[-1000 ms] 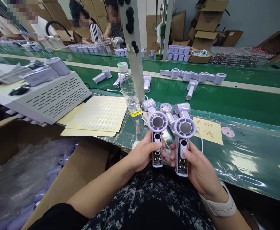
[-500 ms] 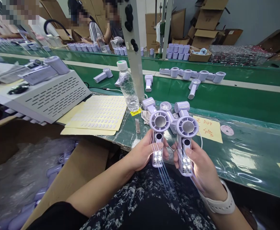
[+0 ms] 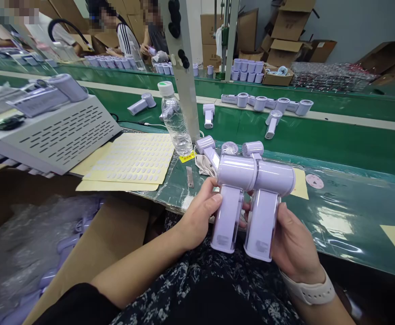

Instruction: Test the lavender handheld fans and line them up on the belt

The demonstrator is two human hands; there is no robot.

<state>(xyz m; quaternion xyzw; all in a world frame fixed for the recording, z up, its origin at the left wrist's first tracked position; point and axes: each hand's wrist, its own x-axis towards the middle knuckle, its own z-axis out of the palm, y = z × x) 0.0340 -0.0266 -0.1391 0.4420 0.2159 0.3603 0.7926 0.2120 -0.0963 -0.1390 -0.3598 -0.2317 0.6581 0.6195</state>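
Two lavender handheld fans are held upright side by side over my lap, their cylindrical heads pressed together. My left hand (image 3: 200, 214) is closed round the handle of the left fan (image 3: 227, 216), thumb along its edge. The right fan (image 3: 262, 221) is gripped by my right hand (image 3: 294, 239), which wears a pale watch strap. Smooth sides face me, with small printed labels low on both handles; the fan fronts and lights are hidden. Just beyond them, more lavender fans (image 3: 211, 151) lie on the green bench.
A water bottle (image 3: 175, 122) stands by a metal post (image 3: 184, 81). Sticker sheets (image 3: 133, 158) lie left, beside a slotted grey box (image 3: 79, 131). Fans rest along the green conveyor (image 3: 353, 140). A carton (image 3: 116, 243) with wrapped fans is lower left. People sit across the line.
Both fans have been turned in my hands, so the grilles and lit panels no longer face me and the smooth, labelled sides do. The heads now touch. My view has shifted slightly.
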